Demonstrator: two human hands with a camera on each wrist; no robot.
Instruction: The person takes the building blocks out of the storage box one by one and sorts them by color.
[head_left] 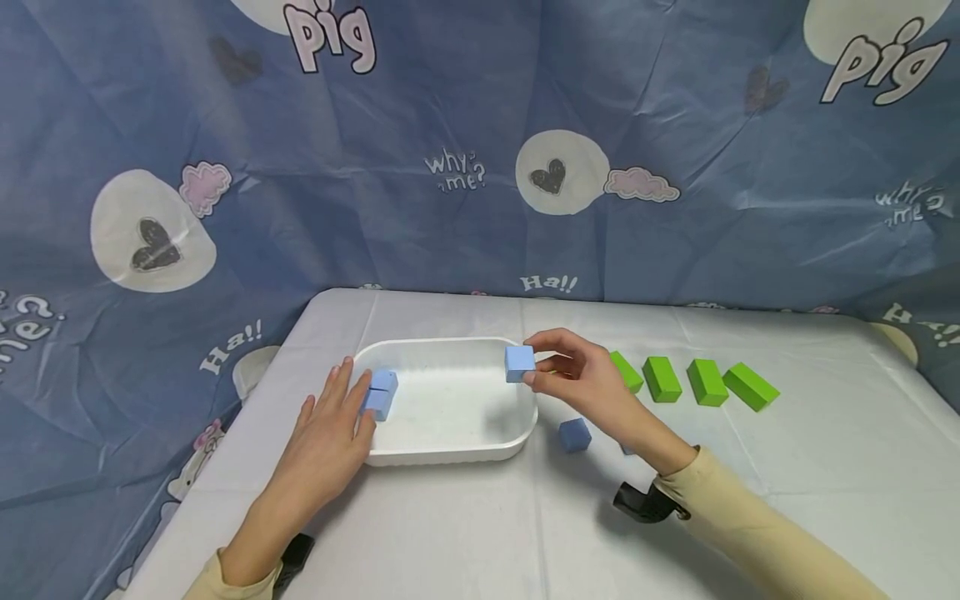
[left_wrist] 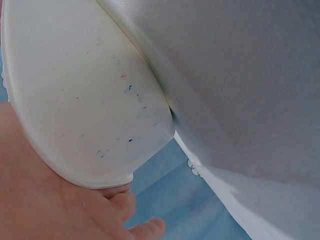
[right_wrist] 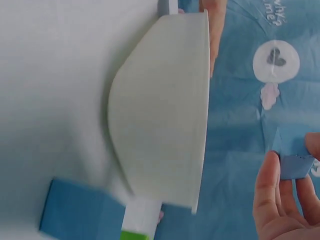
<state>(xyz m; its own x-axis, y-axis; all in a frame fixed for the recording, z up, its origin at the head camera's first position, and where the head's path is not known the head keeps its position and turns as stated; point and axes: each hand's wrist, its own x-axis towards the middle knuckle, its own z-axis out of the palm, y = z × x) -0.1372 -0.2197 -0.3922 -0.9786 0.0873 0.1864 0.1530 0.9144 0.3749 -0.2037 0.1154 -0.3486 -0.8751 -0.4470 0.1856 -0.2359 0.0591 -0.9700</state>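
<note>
My right hand (head_left: pixel 583 377) pinches a blue block (head_left: pixel 519 364) between thumb and fingers, held up over the right end of a white tray (head_left: pixel 450 455). The right wrist view also shows this blue block (right_wrist: pixel 295 166) at the fingertips, above the level of the tray's rim. My left hand (head_left: pixel 330 437) rests at the tray's left end with fingers extended over the rim. Next to those fingers, two blue blocks (head_left: pixel 380 393) lie side by side inside the tray. From the left wrist, the tray's outer wall (left_wrist: pixel 90 100) covers part of the left hand.
A blue cube (head_left: pixel 575 435) lies on the white table just right of the tray. Another blue piece (head_left: pixel 627 450) is mostly hidden by the right wrist. Several green blocks (head_left: pixel 707 382) form a row farther right. A patterned blue cloth (head_left: pixel 420 225) hangs behind the table.
</note>
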